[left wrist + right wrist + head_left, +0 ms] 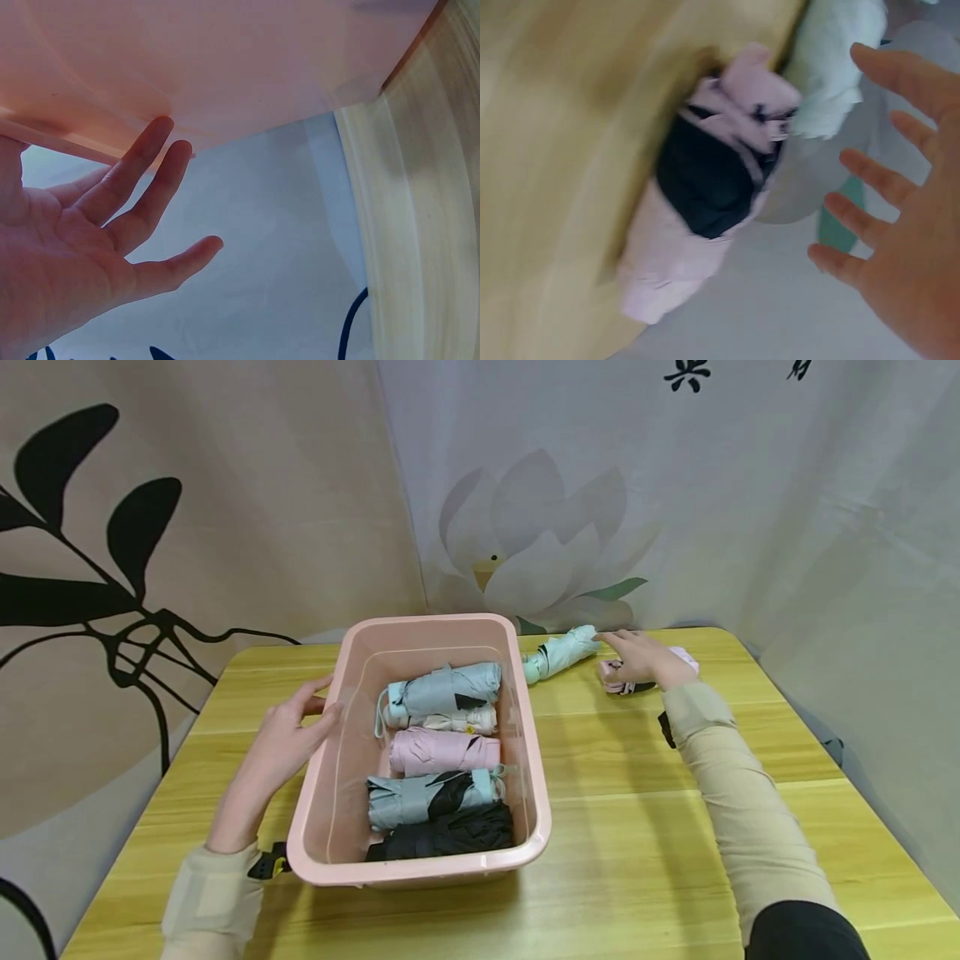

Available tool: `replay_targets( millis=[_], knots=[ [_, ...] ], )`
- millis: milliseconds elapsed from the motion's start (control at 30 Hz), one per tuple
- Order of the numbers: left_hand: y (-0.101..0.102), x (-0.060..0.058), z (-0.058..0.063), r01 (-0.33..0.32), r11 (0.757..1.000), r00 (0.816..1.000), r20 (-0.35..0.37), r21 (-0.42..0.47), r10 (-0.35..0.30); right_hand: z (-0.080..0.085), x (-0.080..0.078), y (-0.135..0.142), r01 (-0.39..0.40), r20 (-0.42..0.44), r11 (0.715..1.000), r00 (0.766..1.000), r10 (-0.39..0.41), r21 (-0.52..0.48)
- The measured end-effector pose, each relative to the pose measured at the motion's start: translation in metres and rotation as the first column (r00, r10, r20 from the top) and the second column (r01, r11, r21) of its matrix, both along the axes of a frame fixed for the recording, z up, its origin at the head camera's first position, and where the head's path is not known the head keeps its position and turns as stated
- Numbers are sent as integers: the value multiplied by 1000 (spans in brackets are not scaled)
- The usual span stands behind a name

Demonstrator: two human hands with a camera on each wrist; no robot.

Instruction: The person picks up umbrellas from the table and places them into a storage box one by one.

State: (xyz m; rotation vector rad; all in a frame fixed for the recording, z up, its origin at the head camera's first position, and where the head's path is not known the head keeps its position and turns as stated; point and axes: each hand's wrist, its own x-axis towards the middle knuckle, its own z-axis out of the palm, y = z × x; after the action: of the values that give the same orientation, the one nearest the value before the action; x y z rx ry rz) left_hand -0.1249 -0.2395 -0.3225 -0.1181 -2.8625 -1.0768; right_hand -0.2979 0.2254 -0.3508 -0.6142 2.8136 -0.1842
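Observation:
A pink plastic bin [420,867] stands on the table, holding several folded umbrellas. At its left rim is my left hand [285,739], thumb over the edge and loosely spread fingers against the outer wall in the left wrist view. On the right, a folded pink umbrella [679,262] with a black patch lies on the table. My right hand [637,658] hovers over it and partly hides it in the head view. In the right wrist view, the fingers [866,176] are spread with nothing between them. A mint-green folded umbrella [564,652] lies between bin and right hand.
Inside the bin, a light blue umbrella [450,687], a white one [468,720], a lilac one [431,752], another blue one [397,802] and a black one [457,833] lie crosswise. A printed curtain [750,527] hangs behind the wooden table [622,827].

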Motion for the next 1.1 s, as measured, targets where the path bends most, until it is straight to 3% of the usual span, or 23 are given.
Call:
replay_targets(
  millis=[533, 1100],
  knots=[
    [0, 2, 2, 11, 1000, 999, 43, 29, -12, -28, -3, 49, 136, 1, 988, 991, -136, 71],
    [0, 3, 1, 22, 998, 996, 88, 59, -27, -43, -3, 63, 185, -47, 979, 982, -181, 81]
  ],
)
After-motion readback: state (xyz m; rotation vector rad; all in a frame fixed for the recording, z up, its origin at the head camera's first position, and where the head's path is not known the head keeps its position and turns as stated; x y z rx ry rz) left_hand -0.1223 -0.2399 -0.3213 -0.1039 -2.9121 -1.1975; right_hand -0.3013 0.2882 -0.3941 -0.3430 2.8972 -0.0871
